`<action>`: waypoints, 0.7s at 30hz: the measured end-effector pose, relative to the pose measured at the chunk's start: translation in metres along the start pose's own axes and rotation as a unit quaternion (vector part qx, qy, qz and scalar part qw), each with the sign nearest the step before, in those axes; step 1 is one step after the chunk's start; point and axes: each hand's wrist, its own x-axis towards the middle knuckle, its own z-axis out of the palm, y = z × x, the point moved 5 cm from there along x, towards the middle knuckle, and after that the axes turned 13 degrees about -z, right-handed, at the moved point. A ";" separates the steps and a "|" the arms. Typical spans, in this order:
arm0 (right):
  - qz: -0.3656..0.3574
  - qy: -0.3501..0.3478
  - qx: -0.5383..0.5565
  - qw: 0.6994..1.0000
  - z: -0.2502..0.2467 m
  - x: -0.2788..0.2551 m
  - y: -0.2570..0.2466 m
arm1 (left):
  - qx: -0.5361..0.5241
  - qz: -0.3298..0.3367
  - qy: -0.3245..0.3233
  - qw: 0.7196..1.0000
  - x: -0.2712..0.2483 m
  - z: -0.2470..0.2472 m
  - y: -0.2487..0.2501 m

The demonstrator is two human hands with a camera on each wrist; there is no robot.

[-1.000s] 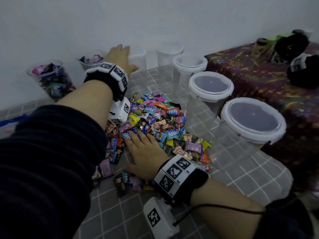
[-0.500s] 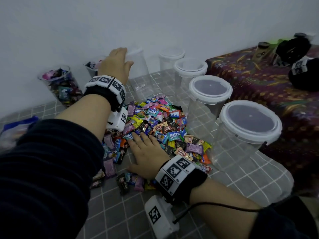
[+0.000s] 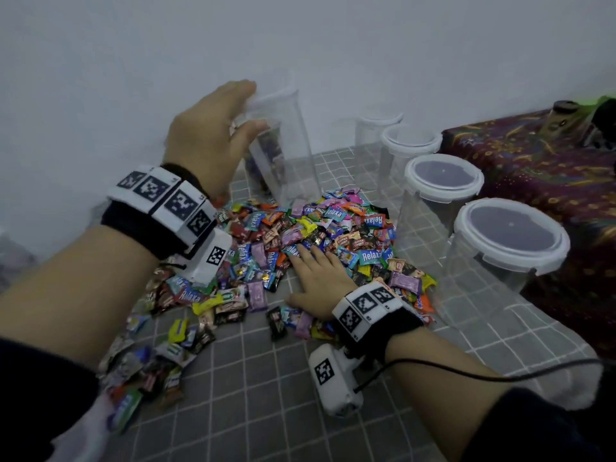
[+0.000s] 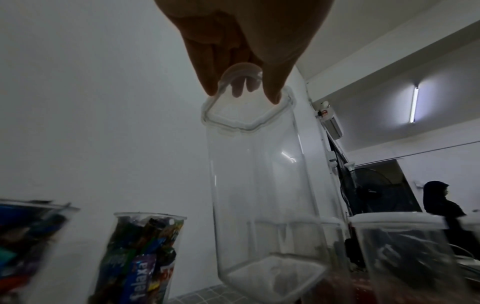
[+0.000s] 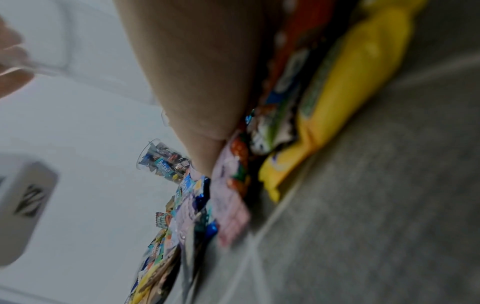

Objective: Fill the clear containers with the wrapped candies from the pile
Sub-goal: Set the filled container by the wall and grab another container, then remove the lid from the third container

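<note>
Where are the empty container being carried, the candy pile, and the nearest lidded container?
empty container (image 4: 259, 185), left wrist view, on its clear side wall.
candy pile (image 3: 333, 225), head view, on the wrappers at its middle.
nearest lidded container (image 3: 511, 230), head view, on its dark lid top.

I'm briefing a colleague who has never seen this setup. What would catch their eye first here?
The bright heap of wrapped candies in the middle of the grey tiled table, with the right hand resting flat on it. Behind it, the left hand grips the rim of an empty clear container with no lid. To the right stands a row of lidded containers, all empty.
</note>
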 end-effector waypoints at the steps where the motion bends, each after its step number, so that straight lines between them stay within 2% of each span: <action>1: 0.001 0.000 -0.001 1.000 0.000 0.000 -0.001 | 0.005 -0.001 0.004 1.000 -0.010 -0.012 -0.002; 5: 0.001 0.009 0.002 1.000 -0.001 0.000 -0.002 | 0.026 -0.019 0.013 0.999 -0.050 -0.048 -0.012; 12: 0.012 -0.006 -0.011 1.000 -0.002 0.000 -0.002 | 0.032 0.002 0.002 0.999 -0.124 -0.089 -0.010; 21: 0.033 -0.007 -0.014 0.999 -0.002 0.000 -0.004 | 0.073 0.022 -0.033 0.997 -0.191 -0.080 -0.025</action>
